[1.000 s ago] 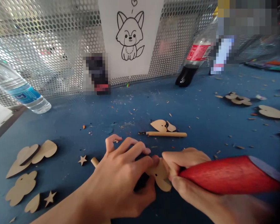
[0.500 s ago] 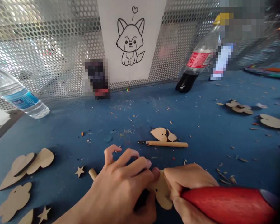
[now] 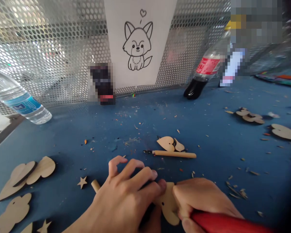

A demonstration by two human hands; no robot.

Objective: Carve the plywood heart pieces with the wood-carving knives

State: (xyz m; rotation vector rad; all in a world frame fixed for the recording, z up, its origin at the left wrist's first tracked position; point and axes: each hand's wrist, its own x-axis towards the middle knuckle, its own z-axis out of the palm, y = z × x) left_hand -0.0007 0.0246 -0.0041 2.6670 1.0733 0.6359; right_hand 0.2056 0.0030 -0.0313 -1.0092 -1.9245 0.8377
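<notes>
A flat wooden cutout [image 3: 169,207] with a small hole lies on the blue table [image 3: 208,155] at the bottom middle. My left hand [image 3: 126,197] is curled, its fingers pinching the cutout's left edge; a wooden handle end [image 3: 95,185] sticks out behind it. My right hand [image 3: 201,200] is closed on a red-handled tool [image 3: 228,223], its thumb against the cutout's right edge. The tool's tip is hidden between my hands.
A wooden-handled carving tool [image 3: 173,154] and a heart cutout [image 3: 167,143] lie just beyond. More cutouts [image 3: 26,170] sit left and at far right [image 3: 285,132]. A water bottle [image 3: 19,100], a cola bottle [image 3: 203,72] and a fox drawing [image 3: 137,45] stand against the perforated wall.
Both hands and the cutout have slid lower in the view as the camera tilted up. The red handle now shows less. The grips look unchanged.
</notes>
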